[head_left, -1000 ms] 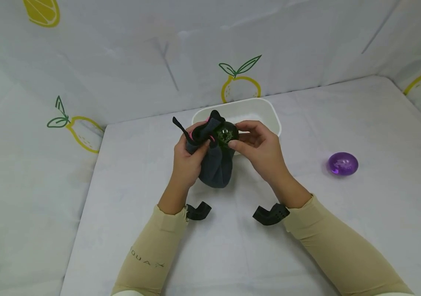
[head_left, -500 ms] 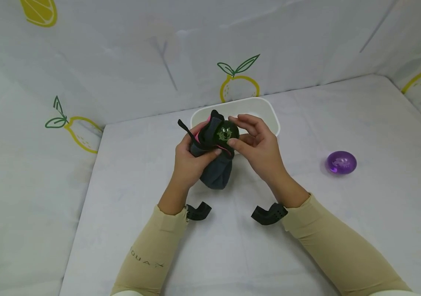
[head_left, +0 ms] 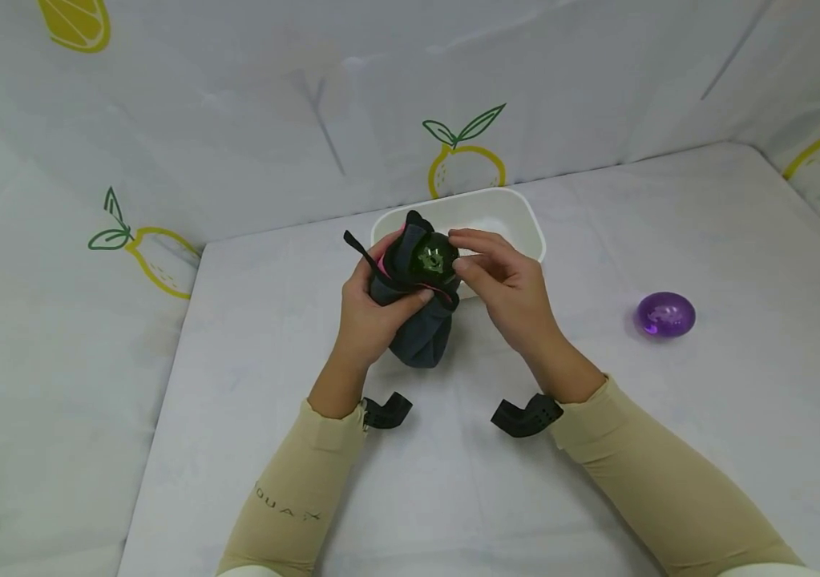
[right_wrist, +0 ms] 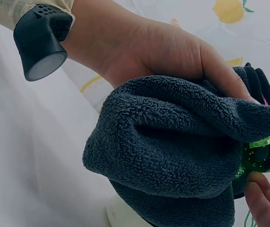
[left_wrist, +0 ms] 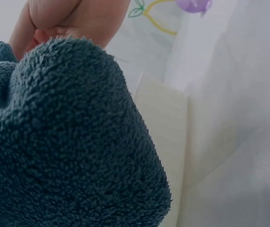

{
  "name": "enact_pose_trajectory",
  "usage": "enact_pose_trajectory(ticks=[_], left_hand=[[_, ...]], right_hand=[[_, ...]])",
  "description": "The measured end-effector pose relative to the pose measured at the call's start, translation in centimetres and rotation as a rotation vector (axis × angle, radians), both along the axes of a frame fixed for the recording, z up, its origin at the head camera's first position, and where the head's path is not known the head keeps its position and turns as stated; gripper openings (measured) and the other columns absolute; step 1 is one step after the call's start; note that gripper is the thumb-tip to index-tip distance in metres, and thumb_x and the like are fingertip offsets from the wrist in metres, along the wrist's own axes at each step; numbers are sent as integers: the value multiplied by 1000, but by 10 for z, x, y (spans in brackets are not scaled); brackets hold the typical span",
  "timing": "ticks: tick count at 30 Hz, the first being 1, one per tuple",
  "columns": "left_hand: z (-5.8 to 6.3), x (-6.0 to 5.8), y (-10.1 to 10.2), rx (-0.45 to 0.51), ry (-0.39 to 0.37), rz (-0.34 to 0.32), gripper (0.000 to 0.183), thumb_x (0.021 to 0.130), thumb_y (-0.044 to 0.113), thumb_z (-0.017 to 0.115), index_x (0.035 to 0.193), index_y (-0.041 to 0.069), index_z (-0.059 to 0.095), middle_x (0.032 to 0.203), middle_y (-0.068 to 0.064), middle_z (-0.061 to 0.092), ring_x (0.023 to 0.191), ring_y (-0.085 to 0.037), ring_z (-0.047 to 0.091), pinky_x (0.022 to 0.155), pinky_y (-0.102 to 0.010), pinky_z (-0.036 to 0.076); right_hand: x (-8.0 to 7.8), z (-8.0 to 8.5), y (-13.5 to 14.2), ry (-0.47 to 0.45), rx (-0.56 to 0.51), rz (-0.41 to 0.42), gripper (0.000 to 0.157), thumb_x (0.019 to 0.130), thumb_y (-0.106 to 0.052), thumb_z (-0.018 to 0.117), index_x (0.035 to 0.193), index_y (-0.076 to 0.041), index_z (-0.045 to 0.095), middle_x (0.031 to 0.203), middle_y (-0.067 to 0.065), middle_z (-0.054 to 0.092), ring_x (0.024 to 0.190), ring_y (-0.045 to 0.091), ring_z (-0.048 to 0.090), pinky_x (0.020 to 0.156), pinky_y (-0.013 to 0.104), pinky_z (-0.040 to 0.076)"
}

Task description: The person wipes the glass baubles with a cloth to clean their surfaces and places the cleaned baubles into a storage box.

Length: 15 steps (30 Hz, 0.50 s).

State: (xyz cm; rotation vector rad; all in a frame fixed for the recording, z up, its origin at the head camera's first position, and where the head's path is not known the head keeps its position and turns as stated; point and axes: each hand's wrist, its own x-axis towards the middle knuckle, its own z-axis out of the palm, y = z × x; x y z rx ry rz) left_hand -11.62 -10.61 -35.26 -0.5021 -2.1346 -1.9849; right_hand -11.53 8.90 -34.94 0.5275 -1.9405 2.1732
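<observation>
Working just in front of a white tray (head_left: 506,210), set near the far edge of the table (head_left: 446,497), with a wall of lemon-printed cloth (head_left: 222,104) right behind that edge. Little room beyond the tray; broad stretches of tabletop to its left, to its right and on its near side, crossed nearest by two forearms and black wrist cameras (head_left: 525,415). To the right of the tray, well apart, a purple ball (head_left: 665,314).

Gripping a dark blue towelling bag (head_left: 420,344) near its mouth with the left hand (head_left: 369,320), thumb across the near side, other fingers mostly hidden. Holding it before the tray's left half, overlapping the near rim in the head view; cannot tell if touching. In that view, pointing the closed end away from the tray and the black-edged mouth toward it, long axis roughly near to far. Above the tray's left end, a black strap (head_left: 361,247) slanting outward.

In the mouth, a dark green ball (head_left: 433,258). Before the tray's right half, the right hand (head_left: 510,284), fingers and thumb bent at the green ball's right edge; cannot tell whether pinching or merely touching.
</observation>
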Motion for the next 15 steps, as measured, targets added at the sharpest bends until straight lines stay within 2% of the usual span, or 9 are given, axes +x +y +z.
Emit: enact_pose_trajectory(ticks=[5, 7, 10, 15], left_hand=[[1, 1, -1, -13, -10, -10, 75, 75, 3, 82, 141, 23, 52, 132, -4, 62, 118, -19, 58, 103, -39, 46], [0, 1, -1, -17, -14, -17, 75, 75, 3, 82, 141, 23, 52, 132, -4, 62, 118, -19, 58, 103, -40, 46], [0, 2, 0, -19, -14, -25, 76, 75, 2, 82, 141, 23, 51, 131, -4, 62, 117, -19, 58, 102, -41, 46], [1, 3, 0, -38, -4, -19, 78, 73, 3, 83, 141, 24, 51, 130, -2, 62, 117, -19, 58, 102, -42, 45]], right_hand=[[-1, -1, 0, -166, -52, 36, 41, 90, -5, 69, 130, 0, 59, 124, 6, 59, 99, 12, 67, 83, 23, 56], [-2, -2, 0, -207, -16, 41, 42, 90, -9, 70, 129, -1, 59, 116, 5, 59, 93, 10, 65, 81, 21, 56], [-3, -4, 0, -221, 69, 52, 40, 92, -14, 70, 130, -4, 60, 105, 7, 58, 84, 12, 61, 75, 22, 55], [-3, -3, 2, -178, 175, 63, 38, 94, -18, 68, 131, -13, 61, 99, 9, 66, 74, 16, 60, 65, 26, 53]])
